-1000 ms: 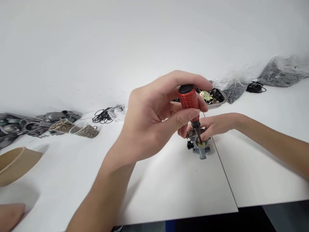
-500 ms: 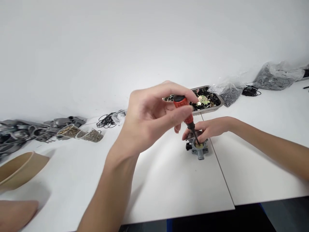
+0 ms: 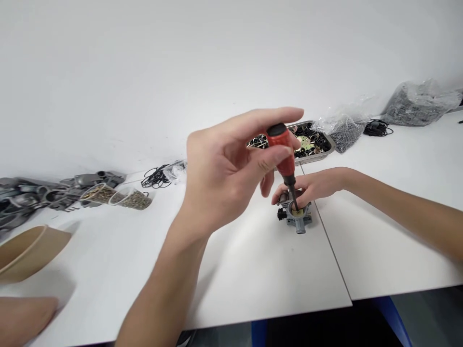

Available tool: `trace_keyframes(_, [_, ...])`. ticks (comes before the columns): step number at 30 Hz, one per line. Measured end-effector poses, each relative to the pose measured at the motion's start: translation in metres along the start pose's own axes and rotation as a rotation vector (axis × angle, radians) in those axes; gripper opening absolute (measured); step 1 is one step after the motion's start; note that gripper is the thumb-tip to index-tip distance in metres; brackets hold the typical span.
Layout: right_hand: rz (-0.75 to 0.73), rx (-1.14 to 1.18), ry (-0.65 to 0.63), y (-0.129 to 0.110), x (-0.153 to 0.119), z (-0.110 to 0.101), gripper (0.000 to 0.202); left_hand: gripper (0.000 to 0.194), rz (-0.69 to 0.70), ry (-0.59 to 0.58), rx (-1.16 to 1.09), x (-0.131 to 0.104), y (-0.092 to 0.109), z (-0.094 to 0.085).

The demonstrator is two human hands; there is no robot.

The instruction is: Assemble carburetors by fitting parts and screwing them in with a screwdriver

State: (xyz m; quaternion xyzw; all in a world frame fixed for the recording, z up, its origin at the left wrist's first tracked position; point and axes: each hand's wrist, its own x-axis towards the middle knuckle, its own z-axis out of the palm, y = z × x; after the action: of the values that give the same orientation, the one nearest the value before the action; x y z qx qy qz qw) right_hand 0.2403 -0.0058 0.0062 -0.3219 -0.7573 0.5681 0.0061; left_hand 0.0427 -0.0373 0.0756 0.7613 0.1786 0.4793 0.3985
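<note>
My left hand point(image 3: 231, 168) holds a screwdriver point(image 3: 281, 154) with a red handle and black end cap, between thumb and fingers, the index finger stretched above the cap. The shaft points down, its tip on a yellowish plate point(image 3: 298, 212) inside the round bore of a grey metal part point(image 3: 300, 225). A black fitting point(image 3: 281, 214) sticks out on that part's left side. My right hand point(image 3: 313, 187) grips the far side of the metal part on the white table point(image 3: 267, 279), its fingertips partly hidden behind the part and the screwdriver.
Behind lies a metal tray point(image 3: 318, 157) of small parts, with plastic bags point(image 3: 347, 134) and black cords point(image 3: 376, 127) to its right. On the left are cups of small pieces point(image 3: 135, 200), grey castings point(image 3: 27, 200), a tan bowl point(image 3: 47, 246) and a rounded brown shape point(image 3: 25, 318).
The screwdriver stands more upright, its handle shifted right. My left index finger has lifted and straightened above the cap. The right hand still grips the part.
</note>
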Motion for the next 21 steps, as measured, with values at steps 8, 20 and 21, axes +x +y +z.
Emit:
trace_keyframes(8, [0.023,0.006,-0.017,-0.002,-0.001,0.000,0.055,0.015,-0.010,0.038,-0.034,0.007,-0.011,0.002])
trace_keyframes(20, [-0.013,0.000,-0.021,0.003,0.001,0.000,0.054,0.024,0.011,-0.178,-0.159,0.008,-0.010,-0.006])
trace_keyframes(21, [-0.007,-0.007,-0.021,0.003,0.001,0.000,0.054,0.020,0.011,-0.179,-0.166,0.008,-0.011,-0.005])
